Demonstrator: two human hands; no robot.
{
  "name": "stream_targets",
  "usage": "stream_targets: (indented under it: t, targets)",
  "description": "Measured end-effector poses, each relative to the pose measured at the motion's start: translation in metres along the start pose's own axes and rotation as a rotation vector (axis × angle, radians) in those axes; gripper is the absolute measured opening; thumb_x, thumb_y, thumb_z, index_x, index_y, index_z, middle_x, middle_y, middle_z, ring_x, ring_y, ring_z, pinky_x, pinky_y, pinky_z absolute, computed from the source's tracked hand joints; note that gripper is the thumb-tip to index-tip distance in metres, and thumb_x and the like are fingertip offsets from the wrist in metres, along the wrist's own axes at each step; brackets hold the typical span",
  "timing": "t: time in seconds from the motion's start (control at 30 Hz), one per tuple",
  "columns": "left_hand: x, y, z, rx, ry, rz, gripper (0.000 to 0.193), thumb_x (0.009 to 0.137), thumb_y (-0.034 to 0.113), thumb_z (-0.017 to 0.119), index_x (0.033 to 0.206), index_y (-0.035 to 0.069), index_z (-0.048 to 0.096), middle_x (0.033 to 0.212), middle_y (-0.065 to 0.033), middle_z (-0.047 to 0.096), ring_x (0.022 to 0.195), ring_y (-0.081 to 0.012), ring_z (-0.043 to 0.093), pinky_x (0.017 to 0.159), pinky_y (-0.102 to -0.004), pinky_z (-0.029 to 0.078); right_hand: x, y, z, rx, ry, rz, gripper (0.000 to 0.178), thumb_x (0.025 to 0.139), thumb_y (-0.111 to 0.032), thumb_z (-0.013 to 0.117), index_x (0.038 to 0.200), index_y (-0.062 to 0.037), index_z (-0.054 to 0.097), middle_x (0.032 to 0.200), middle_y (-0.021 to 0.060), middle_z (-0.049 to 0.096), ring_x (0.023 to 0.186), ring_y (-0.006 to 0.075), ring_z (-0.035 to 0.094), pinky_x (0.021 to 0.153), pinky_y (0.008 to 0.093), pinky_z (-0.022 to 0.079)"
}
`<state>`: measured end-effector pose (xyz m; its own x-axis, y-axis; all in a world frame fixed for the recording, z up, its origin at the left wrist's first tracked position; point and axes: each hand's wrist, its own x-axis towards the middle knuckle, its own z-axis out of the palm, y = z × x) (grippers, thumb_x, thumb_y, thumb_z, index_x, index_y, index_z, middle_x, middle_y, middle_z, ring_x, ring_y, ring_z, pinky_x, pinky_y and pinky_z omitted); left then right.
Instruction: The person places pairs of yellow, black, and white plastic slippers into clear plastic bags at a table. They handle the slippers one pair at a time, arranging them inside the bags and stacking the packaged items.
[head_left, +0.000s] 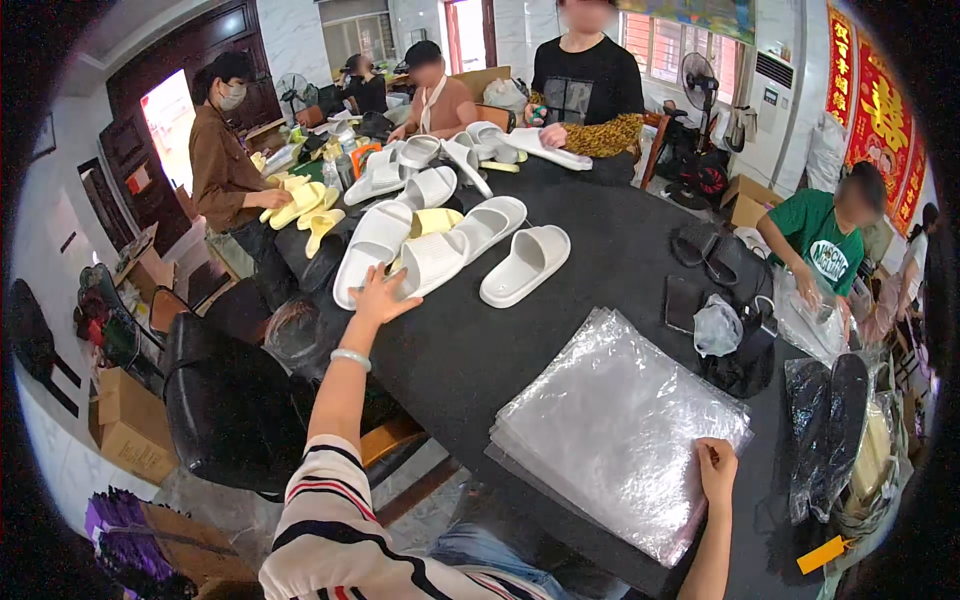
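Note:
My left hand [385, 297], fingers spread, reaches to the near end of a white slide slipper [376, 240] and seems to touch it. Beside that hand lies another white slipper [434, 262], its toe toward a further white one [492, 222]. A single white slipper [526, 266] sits apart to the right. At the right edge of a stack of clear plastic bags [610, 420], my right hand [717, 468] has its fingers pinched together on a bag's edge. How many sheets it grips is hidden.
Yellow slippers [297, 205] and more white ones heap at the table's far left. Black slippers [707, 252], a small bag [717, 326] and bagged dark slippers [826, 430] lie right. Several people work around the black table [600, 270]. A black chair [225, 410] stands left.

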<state>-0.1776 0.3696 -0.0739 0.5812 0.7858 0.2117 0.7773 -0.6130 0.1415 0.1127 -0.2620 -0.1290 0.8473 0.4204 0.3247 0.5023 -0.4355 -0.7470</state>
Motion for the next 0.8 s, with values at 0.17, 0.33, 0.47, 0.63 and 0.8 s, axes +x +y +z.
stream_targets:
  t: [0.17,0.33,0.47,0.63,0.8]
  targets:
    - [0.018,-0.008,-0.013,-0.018,-0.099,-0.001,0.087,0.066,0.065,0.071,0.142,0.033,0.044,0.154,-0.0160,0.025,0.143,-0.0373,0.021,0.097,-0.0772,0.020,0.001,0.001,0.001,-0.018,0.035,-0.040,0.007,0.081,-0.003,0.068,0.087,-0.0025,0.069,0.080,0.0100,0.064,0.067,0.0176,0.058,0.063,0.0291,0.046]
    - [0.006,0.014,0.018,0.122,0.194,0.035,0.082,0.062,0.046,0.082,0.136,0.034,0.049,0.149,-0.0135,0.030,0.141,-0.0331,0.024,0.097,-0.0742,0.025,-0.003,-0.006,-0.004,-0.081,0.035,-0.030,0.008,0.081,-0.006,0.069,0.088,-0.0054,0.071,0.083,0.0113,0.065,0.071,0.0217,0.062,0.065,0.0308,0.049]
    - [-0.005,0.005,0.047,-0.111,0.470,0.178,0.083,0.065,0.034,0.082,0.136,0.009,0.046,0.147,-0.0255,0.028,0.138,-0.0429,0.024,0.104,-0.0642,0.024,0.005,-0.015,0.003,-0.085,-0.001,-0.057,0.011,0.081,-0.011,0.067,0.090,-0.0069,0.072,0.087,0.0110,0.066,0.076,0.0240,0.064,0.068,0.0324,0.050]
    - [-0.043,0.121,0.021,-0.180,0.334,0.477,0.075,0.075,0.027,0.074,0.139,0.007,0.041,0.151,-0.0238,0.020,0.137,-0.0427,0.022,0.110,-0.0575,0.016,-0.001,-0.004,-0.002,-0.107,0.001,-0.019,0.012,0.082,-0.017,0.067,0.091,-0.0111,0.073,0.087,0.0105,0.067,0.078,0.0274,0.065,0.071,0.0367,0.052]
    - [-0.098,0.237,-0.013,-0.303,0.038,0.865,0.066,0.081,0.029,0.071,0.136,0.007,0.043,0.149,-0.0226,0.025,0.138,-0.0400,0.024,0.111,-0.0570,0.015,0.000,0.002,-0.006,-0.113,-0.004,-0.098,0.015,0.082,-0.019,0.063,0.094,-0.0154,0.071,0.090,0.0100,0.067,0.081,0.0293,0.066,0.072,0.0382,0.053]
